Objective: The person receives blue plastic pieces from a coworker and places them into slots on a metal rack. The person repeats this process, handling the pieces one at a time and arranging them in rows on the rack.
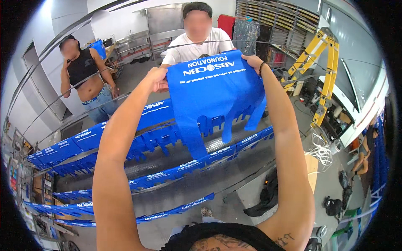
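- Here, the top corners of a blue fabric sheet [213, 94] are pinched by closed fingers: the left by the left hand [157, 78], the right by the right hand [253, 62].
- Between and below those fingers the sheet is draped, its lower edge slit into strips; light, soft and limp, it is judged, and best held at the uncut top corners.
- Lower than the fingers, blue fabric rows [161, 113] are strung.
- Just beyond them, a white-shirted co-worker [182, 54] is partly hidden.
- Farther, rightward, a yellow ladder [331, 67] is seen.

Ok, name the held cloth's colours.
The held cloth is blue with white print, clearest in the head view.
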The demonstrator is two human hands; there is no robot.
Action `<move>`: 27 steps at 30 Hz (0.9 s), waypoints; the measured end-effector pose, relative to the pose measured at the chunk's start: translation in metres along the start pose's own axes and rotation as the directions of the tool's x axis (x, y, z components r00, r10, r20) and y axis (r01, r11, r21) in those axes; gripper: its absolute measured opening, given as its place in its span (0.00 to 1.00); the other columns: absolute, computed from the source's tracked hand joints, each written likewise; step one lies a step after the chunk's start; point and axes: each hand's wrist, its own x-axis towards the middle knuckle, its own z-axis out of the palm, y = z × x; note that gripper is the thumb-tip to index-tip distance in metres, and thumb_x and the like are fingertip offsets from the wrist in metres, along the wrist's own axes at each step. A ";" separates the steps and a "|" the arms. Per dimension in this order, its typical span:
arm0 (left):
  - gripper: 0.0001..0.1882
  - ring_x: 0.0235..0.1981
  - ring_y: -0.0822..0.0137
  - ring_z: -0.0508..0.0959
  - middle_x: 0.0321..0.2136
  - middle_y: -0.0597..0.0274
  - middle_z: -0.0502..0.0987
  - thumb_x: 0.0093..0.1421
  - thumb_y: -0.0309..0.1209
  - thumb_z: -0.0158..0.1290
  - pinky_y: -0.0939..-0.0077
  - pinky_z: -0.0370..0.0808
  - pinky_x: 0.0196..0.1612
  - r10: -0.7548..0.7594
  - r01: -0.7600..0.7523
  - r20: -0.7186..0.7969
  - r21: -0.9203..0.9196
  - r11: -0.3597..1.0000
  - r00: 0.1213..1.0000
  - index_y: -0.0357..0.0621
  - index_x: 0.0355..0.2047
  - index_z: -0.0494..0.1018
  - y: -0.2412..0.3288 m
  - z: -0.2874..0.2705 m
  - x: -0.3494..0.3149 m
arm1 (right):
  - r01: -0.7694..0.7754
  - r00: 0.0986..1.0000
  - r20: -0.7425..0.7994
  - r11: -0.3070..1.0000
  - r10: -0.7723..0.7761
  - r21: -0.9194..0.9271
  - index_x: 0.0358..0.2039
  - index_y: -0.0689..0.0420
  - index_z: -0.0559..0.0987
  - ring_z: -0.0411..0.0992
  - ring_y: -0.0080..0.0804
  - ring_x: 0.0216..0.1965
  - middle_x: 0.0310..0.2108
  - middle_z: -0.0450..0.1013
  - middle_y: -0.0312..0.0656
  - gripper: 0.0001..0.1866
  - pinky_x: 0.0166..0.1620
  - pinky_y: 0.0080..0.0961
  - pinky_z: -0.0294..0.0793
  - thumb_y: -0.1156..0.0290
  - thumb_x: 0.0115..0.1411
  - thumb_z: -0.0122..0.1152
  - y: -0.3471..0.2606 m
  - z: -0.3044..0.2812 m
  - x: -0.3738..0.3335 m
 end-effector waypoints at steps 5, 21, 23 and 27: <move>0.21 0.25 0.64 0.79 0.40 0.51 0.75 0.66 0.40 0.42 0.72 0.80 0.25 0.155 -0.144 -0.013 0.296 0.944 0.988 0.36 0.50 0.67 0.025 -0.007 -0.072 | 0.163 0.971 -0.114 0.929 -0.211 -0.333 0.44 0.68 0.76 0.74 0.35 0.38 0.38 0.76 0.48 0.31 0.41 0.33 0.73 0.48 0.61 0.50 -0.010 -0.022 0.005; 0.22 0.49 0.53 0.75 0.43 0.50 0.78 0.53 0.47 0.54 0.57 0.68 0.55 -0.663 0.753 -0.408 0.535 0.383 0.627 0.50 0.45 0.76 -0.622 -0.194 -0.788 | 0.841 0.527 0.420 0.525 -0.739 -0.132 0.36 0.62 0.77 0.71 0.26 0.31 0.34 0.73 0.42 0.06 0.35 0.22 0.72 0.76 0.57 0.57 0.266 0.496 -0.480; 0.20 0.44 0.51 0.76 0.41 0.52 0.78 0.55 0.47 0.52 0.57 0.70 0.51 -0.599 0.698 -0.365 0.285 0.657 0.713 0.50 0.42 0.77 -0.703 -0.146 -0.830 | 0.646 0.355 0.834 0.756 -0.422 0.108 0.40 0.60 0.77 0.73 0.30 0.31 0.36 0.75 0.43 0.11 0.37 0.22 0.73 0.76 0.56 0.58 0.239 0.587 -0.531; 0.15 0.35 0.46 0.77 0.34 0.48 0.78 0.59 0.43 0.48 0.57 0.73 0.40 -0.452 0.605 -0.602 0.065 0.794 0.658 0.48 0.37 0.77 -0.717 -0.156 -0.853 | 0.672 -0.018 0.999 0.741 0.037 -0.015 0.44 0.58 0.77 0.75 0.34 0.33 0.36 0.75 0.45 0.16 0.38 0.27 0.74 0.71 0.54 0.62 0.229 0.714 -0.582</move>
